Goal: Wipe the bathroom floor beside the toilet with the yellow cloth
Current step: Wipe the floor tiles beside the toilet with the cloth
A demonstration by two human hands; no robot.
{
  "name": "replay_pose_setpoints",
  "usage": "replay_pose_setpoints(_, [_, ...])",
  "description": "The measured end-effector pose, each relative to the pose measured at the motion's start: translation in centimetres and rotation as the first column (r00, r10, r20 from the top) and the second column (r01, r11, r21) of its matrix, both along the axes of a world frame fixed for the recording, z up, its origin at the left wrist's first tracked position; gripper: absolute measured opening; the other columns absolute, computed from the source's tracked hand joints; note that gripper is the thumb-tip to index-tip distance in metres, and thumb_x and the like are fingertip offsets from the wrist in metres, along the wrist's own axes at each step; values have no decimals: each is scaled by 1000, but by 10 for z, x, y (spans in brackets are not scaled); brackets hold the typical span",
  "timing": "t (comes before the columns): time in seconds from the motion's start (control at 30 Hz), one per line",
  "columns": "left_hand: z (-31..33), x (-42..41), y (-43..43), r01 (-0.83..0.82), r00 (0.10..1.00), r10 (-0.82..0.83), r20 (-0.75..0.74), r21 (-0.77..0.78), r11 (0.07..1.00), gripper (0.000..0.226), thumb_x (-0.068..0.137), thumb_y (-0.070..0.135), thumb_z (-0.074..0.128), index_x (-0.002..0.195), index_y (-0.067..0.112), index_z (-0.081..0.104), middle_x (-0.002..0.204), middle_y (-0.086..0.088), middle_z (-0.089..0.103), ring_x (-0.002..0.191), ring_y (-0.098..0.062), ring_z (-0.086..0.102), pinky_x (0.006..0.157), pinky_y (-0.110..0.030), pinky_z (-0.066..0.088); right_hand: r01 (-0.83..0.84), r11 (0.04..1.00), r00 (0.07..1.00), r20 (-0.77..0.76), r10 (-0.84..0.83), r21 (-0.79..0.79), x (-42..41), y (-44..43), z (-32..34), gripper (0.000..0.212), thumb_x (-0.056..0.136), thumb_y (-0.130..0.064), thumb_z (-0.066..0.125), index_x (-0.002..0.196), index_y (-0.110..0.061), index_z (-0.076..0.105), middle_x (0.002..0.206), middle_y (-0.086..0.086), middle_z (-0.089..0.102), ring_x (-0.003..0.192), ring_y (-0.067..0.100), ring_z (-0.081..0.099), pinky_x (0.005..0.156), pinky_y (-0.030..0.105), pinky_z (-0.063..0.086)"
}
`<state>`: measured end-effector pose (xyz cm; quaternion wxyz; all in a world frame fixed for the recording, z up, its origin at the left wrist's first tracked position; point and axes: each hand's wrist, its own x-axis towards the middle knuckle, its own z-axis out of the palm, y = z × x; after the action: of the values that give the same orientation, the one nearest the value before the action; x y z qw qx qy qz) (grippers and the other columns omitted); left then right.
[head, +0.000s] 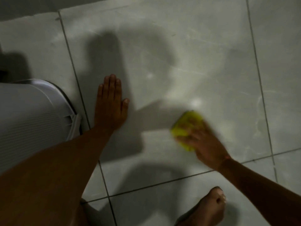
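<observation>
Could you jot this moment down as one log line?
right hand: presses yellow cloth on floor | left hand: flat on floor | toilet: left

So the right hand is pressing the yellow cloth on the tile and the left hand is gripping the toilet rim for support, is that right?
Not quite. In the head view the right hand does press the yellow cloth on the tile, but the left hand is not on the toilet; it lies flat, fingers extended, on the floor beside it.
</observation>
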<state>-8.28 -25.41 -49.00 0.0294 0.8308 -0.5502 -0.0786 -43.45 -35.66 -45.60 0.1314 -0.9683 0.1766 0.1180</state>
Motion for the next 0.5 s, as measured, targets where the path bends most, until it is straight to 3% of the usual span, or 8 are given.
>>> replay_pose_setpoints(0.07, [-2, 2, 0, 3, 1000, -3, 3, -20, 1000, 67, 100, 38, 31, 156, 4, 17, 166, -20, 15, 155, -35, 10, 127, -48, 9, 370, 928, 929, 6, -370, -52, 24, -11, -5, 90, 62, -2, 60, 140, -40, 38, 158, 6, 30, 147, 40, 16, 113, 66, 13])
replay_pose_setpoints(0.1, [-3, 2, 1, 3, 1000, -3, -7, -22, 1000, 67, 100, 39, 31, 156, 4, 17, 166, -20, 15, 155, -35, 10, 127, -48, 9, 439, 897, 898, 7, -439, -57, 40, -3, -4, 89, 62, -5, 57, 141, -40, 38, 159, 6, 26, 147, 41, 12, 113, 67, 10])
replay_pose_setpoints(0.23, [1, 0, -1, -8, 1000, 8, -19, 4, 1000, 68, 100, 38, 32, 156, 4, 17, 166, -20, 14, 156, -35, 9, 127, -47, 7, -9, 1000, 1000, 8, 9, 4, 9, 25, 0, 83, 67, -12, 55, 140, -47, 36, 159, -2, 23, 149, 32, 12, 117, 62, 16])
replay_pose_setpoints(0.27, [1, 0, -1, -9, 1000, 10, -12, 8, 1000, 68, 100, 38, 32, 156, 3, 17, 166, -20, 13, 156, -35, 9, 128, -48, 8, -32, 999, 999, 1, 32, 17, -8, 12, 5, 87, 65, -7, 59, 139, -46, 37, 158, -2, 25, 147, 33, 17, 116, 62, 20])
replay_pose_setpoints(0.33, [0, 0, -1, -6, 1000, 6, 8, 3, 1000, 68, 100, 39, 30, 156, 3, 17, 166, -20, 14, 156, -35, 9, 128, -48, 9, 213, 977, 977, -11, -213, 0, -23, -27, 6, 98, 61, 2, 66, 142, -41, 32, 157, 5, 29, 145, 39, 20, 112, 67, 23])
replay_pose_setpoints(0.43, [-5, 1, 0, 4, 999, -4, 34, -9, 1000, 68, 101, 40, 28, 156, 4, 16, 166, -20, 14, 156, -34, 9, 128, -47, 7, 784, 620, 620, 24, -784, -20, 34, -83, 0, 85, 72, -12, 60, 148, -32, 27, 160, 12, 25, 146, 43, 15, 115, 67, 16])
replay_pose_setpoints(0.47, [-6, 1, 1, 7, 999, -6, 41, -13, 1000, 68, 101, 41, 27, 157, 5, 15, 166, -20, 14, 156, -34, 8, 128, -46, 6, 839, 545, 544, 33, -838, 4, 60, -91, 0, 84, 72, -19, 54, 150, -28, 24, 161, 11, 22, 147, 41, 12, 117, 64, 11])
replay_pose_setpoints(0.5, [-7, 1, 1, 7, 999, -6, 41, -14, 1000, 68, 101, 41, 27, 157, 5, 14, 166, -20, 13, 156, -34, 7, 128, -46, 6, 828, 560, 559, 41, -828, 21, 80, -91, -1, 85, 72, -23, 50, 151, -24, 22, 161, 10, 20, 148, 40, 11, 117, 62, 7])
